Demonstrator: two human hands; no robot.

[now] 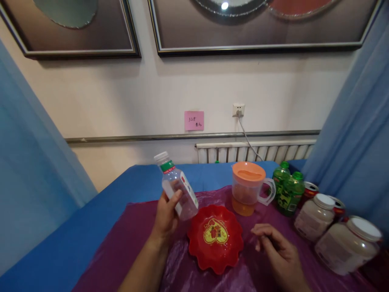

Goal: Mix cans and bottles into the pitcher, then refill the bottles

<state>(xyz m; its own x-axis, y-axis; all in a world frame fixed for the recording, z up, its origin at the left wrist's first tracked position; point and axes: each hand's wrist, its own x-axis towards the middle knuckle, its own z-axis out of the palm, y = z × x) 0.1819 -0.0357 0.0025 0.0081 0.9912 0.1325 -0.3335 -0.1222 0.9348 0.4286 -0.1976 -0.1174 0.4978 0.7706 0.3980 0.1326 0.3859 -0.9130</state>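
Observation:
My left hand [166, 213] is wrapped round a clear plastic bottle [180, 194] with a white top and a green band at its neck. The bottle tilts to the left above the purple sheet, and no liquid shows in it. Just right of its base lies a red scalloped plate [215, 257] with a yellow heart design and a wet-looking shine. To the right of the plate is my right hand [275, 247], its fingers curled together with the thumb. What it holds, if anything, I cannot make out. Behind it stands a clear pitcher [248, 190] with an orange lid and some amber liquid low inside.
Green bottles [291, 194], red cans [310, 190] and white-lidded jars [346, 245] crowd the right side. A purple plastic sheet [121, 243] covers part of the blue table [121, 190]. Behind are a radiator [237, 154] and a plugged-in cord [247, 138]; blue curtains [30, 162] hang at both sides.

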